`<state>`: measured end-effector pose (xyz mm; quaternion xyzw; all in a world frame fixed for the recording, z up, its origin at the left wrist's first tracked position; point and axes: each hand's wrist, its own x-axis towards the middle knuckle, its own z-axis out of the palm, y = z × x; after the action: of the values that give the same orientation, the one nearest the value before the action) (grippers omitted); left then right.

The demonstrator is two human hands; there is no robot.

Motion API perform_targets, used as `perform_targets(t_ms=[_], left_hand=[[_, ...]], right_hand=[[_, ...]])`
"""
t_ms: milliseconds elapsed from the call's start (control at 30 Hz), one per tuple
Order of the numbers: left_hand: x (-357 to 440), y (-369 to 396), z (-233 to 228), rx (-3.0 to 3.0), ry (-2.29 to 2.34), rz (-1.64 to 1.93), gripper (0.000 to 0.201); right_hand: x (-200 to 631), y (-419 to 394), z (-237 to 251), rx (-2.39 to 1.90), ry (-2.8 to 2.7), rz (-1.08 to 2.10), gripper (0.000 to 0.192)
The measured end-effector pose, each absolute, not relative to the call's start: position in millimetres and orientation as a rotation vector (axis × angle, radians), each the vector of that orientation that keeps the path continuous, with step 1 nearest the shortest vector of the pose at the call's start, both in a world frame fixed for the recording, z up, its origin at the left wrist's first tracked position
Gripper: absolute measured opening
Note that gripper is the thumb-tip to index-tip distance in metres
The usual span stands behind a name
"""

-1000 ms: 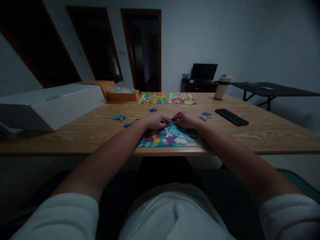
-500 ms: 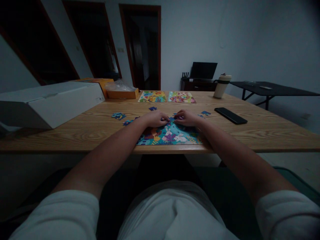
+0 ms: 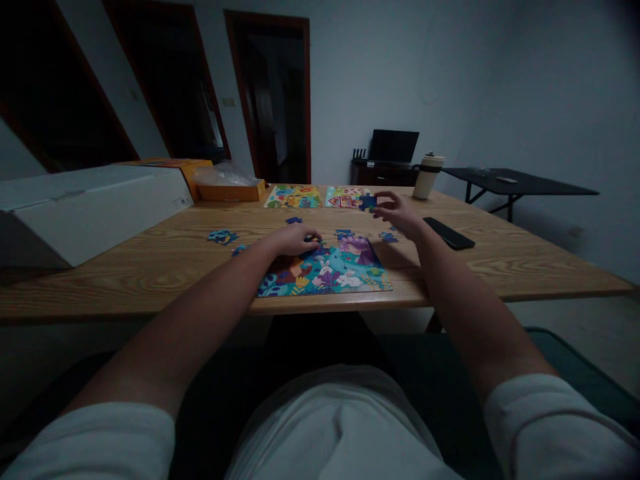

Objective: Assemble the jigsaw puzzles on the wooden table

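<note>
Two finished puzzles (image 3: 320, 197) beyond | phone (image 3: 449, 233), probably, right | box (image 3: 90, 207) left

Dim, bluish, wide-angle view bending at edges

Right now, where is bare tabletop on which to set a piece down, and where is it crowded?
Bare wood lies between the white box and the puzzle, and right of the phone toward the table edge. Crowded: around the left hand and right hand, where loose pieces lie scattered.
</note>
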<state>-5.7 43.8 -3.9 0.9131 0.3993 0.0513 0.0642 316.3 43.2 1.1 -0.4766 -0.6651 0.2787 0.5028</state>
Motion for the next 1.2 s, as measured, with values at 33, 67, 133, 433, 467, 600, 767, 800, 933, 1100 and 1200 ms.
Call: perform_targets(t_ms=[33, 67, 133, 433, 467, 600, 767, 800, 933, 1100, 1200], left_hand=[[-7, 45, -4, 2.743, 1.21, 0.143, 0.046], [-8, 46, -3, 2.728, 1.214, 0.13, 0.046], [-8, 44, 0, 2.702, 1.219, 0.119, 0.047], [-5, 32, 10, 2.657, 1.231, 0.105, 0.045], [-5, 31, 11, 2.651, 1.227, 0.113, 0.045], [-3, 27, 14, 2.61, 1.247, 0.112, 0.045], [-10, 34, 11, 2.624, 1.279, 0.125, 0.047], [-12, 37, 10, 2.628, 1.272, 0.147, 0.047], [-20, 44, 9, 2.606, 1.273, 0.243, 0.046], [-19, 39, 13, 2.583, 1.288, 0.287, 0.045], [-17, 36, 13, 2.565, 1.293, 0.306, 0.044]], right_hand=[[328, 45, 4, -1.151, -1.512, 0.651, 0.047], [339, 46, 7, -1.181, -1.432, 0.626, 0.047], [352, 47, 9, -1.294, -1.328, 0.58, 0.048], [338, 47, -10, -1.686, -1.518, 0.576, 0.043], [337, 48, -12, -1.726, -1.552, 0.564, 0.041], [344, 49, -13, -1.874, -1.688, 0.494, 0.047], [359, 39, 1, -2.062, -1.991, 0.578, 0.042], [359, 37, 4, -2.079, -2.042, 0.604, 0.037], [353, 27, 12, -2.089, -2.177, 0.62, 0.014], [338, 25, 10, -2.058, -2.225, 0.565, 0.023], [331, 28, 5, -1.877, -2.059, 0.514, 0.034]])
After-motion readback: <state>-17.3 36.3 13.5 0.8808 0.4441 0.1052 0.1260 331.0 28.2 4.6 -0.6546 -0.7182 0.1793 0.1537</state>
